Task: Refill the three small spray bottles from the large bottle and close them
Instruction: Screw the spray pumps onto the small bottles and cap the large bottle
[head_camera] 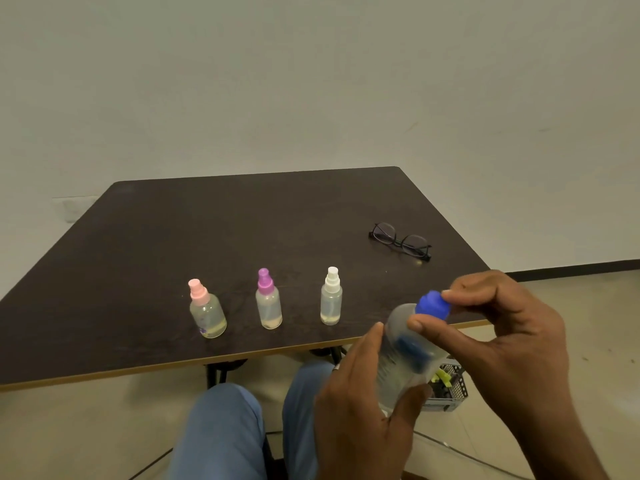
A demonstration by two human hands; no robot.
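At the lower right of the frame, the left hand (363, 403) is wrapped around the body of the large bottle (405, 355), which is clear with a blue label and tilts with its top toward the upper right. The right hand (512, 341) pinches the bottle's blue cap (433, 304) between thumb and fingertips (450, 294), closed on it. The bottle is held in the air, in front of the near right edge of the dark table (242, 220).

3 small spray bottles stand upright in a row near the table's front edge, left of the hands and well apart from one another. The one with the pink top (207, 310) is furthest left, the one with the purple top (268, 301) is in the middle, and the one with the white top (331, 297) is nearest the large bottle. All 3 tops are on, and each bottle shows only a little liquid at its bottom.

A pair of black glasses (401, 241) lies on the table toward the right, above the hands. Below the table edge, the person's knees in blue trousers (225, 431) fill the lower middle, and a metal mesh basket (450, 389) sits on the floor behind the large bottle.
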